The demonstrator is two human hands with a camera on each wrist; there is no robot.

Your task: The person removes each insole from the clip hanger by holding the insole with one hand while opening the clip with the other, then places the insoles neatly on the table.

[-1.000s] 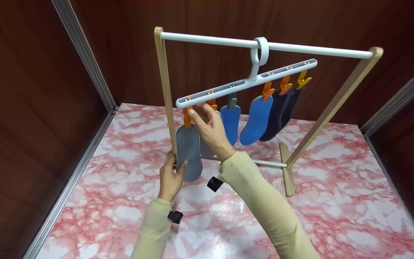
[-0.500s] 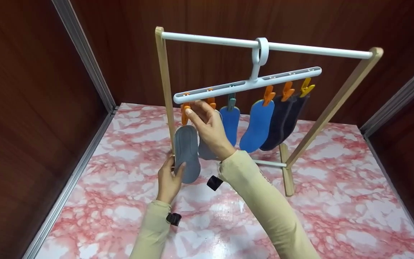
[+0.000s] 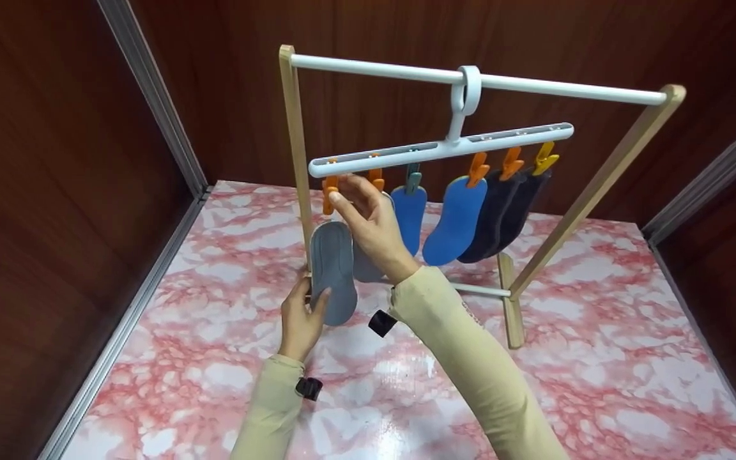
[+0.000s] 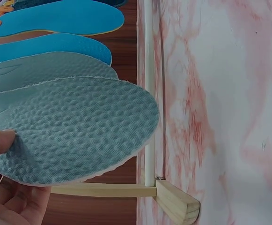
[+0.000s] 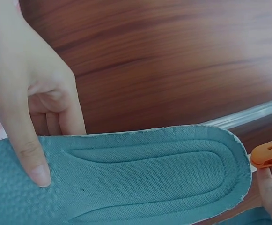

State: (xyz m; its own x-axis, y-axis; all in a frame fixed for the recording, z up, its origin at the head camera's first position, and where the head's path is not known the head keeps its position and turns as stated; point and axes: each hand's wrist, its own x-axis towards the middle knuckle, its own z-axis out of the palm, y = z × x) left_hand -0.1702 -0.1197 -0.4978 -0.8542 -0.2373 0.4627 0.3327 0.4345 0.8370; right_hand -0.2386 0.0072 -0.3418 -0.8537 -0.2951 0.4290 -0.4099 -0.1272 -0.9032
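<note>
My left hand pinches a grey-blue shoe insole at its side, thumb on the textured face and fingers behind. The insole hangs lengthwise, its heel end up. Just above that end is an orange clip at the left end of a white hanger. My right hand pinches this clip between thumb and fingers. In the right wrist view the clip's tip lies right beside the insole's heel edge. A second grey insole hangs behind my right hand, partly hidden by it.
Two blue insoles and dark insoles hang from other clips. The hanger hooks over the white rod of a wooden-legged rack. Beneath lies a red-and-white marbled surface, with dark wood panels around it.
The insole's top end has come away from the orange clip and sits slightly lower. The hanger's left end has risen and its right end has dropped, with the hung insoles swaying along.
</note>
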